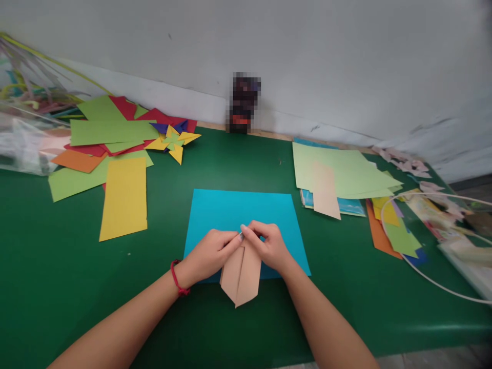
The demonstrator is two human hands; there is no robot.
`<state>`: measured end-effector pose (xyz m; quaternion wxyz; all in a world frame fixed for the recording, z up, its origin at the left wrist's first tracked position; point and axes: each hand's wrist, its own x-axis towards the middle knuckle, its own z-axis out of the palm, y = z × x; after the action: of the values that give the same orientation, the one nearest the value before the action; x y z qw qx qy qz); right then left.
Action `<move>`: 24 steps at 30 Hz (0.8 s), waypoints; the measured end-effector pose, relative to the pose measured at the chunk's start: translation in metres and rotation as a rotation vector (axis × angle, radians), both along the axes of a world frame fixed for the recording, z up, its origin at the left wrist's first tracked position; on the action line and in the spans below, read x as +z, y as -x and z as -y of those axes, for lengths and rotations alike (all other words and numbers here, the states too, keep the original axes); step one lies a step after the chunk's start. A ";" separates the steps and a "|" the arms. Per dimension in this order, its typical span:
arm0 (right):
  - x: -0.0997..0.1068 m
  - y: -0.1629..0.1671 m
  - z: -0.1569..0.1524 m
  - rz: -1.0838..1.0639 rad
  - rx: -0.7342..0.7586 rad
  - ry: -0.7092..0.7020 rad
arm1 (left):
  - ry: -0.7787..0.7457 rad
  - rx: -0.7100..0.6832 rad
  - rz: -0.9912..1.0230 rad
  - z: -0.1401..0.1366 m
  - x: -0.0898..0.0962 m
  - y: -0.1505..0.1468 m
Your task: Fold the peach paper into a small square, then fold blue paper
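A folded sheet of peach paper (246, 279) is held over the near part of a blue sheet of paper (230, 207). Its near end comes to a blunt point, and a seam runs down its middle. My left hand (213, 252) pinches the far end from the left, with a red cord bracelet at the wrist. From the right, my right hand (269, 246) grips the same end, thumb on top. Both thumbs meet at the far tip, which the fingers mostly hide.
Green and red papers, a yellow sheet (125, 200) and a yellow-and-blue paper star (175, 139) lie left. Pale green sheets (342, 171) and a peach strip (326, 192) lie right. A white cable (418, 274) loops at the right. A blurred-out object (244, 102) leans on the wall.
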<state>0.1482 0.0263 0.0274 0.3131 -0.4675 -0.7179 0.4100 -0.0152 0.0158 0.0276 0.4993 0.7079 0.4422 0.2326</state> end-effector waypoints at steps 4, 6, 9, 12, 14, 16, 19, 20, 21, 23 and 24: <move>0.002 0.000 0.000 0.013 0.010 0.005 | -0.012 -0.005 -0.008 0.000 0.001 0.000; 0.001 0.001 -0.001 0.002 -0.002 0.032 | 0.002 0.032 -0.005 0.000 0.001 0.000; 0.000 0.000 -0.003 -0.048 -0.017 0.116 | 0.034 0.141 0.024 -0.002 0.000 -0.001; -0.001 -0.001 -0.004 -0.104 -0.006 0.203 | 0.071 0.268 0.077 -0.004 0.000 0.001; -0.001 -0.001 -0.004 -0.099 -0.016 0.223 | 0.092 0.299 0.108 -0.005 0.001 0.001; 0.000 0.000 -0.003 -0.066 -0.016 0.207 | 0.094 0.287 0.131 -0.006 0.002 0.002; 0.001 0.002 -0.001 -0.040 0.033 0.178 | 0.056 0.282 0.125 -0.006 0.003 0.001; 0.002 0.002 -0.001 -0.041 0.052 0.182 | 0.041 0.286 0.102 -0.006 0.003 0.001; 0.002 0.002 -0.001 -0.043 0.069 0.195 | 0.027 0.290 0.074 -0.006 0.002 0.002; 0.001 0.002 -0.001 -0.049 0.098 0.235 | 0.006 0.295 0.031 -0.006 0.001 0.002; 0.001 0.001 -0.002 -0.054 0.113 0.255 | 0.002 0.296 0.020 -0.007 0.001 0.002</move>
<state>0.1472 0.0279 0.0284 0.2467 -0.4511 -0.6765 0.5272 -0.0172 0.0226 0.0288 0.4649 0.6320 0.5369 0.3103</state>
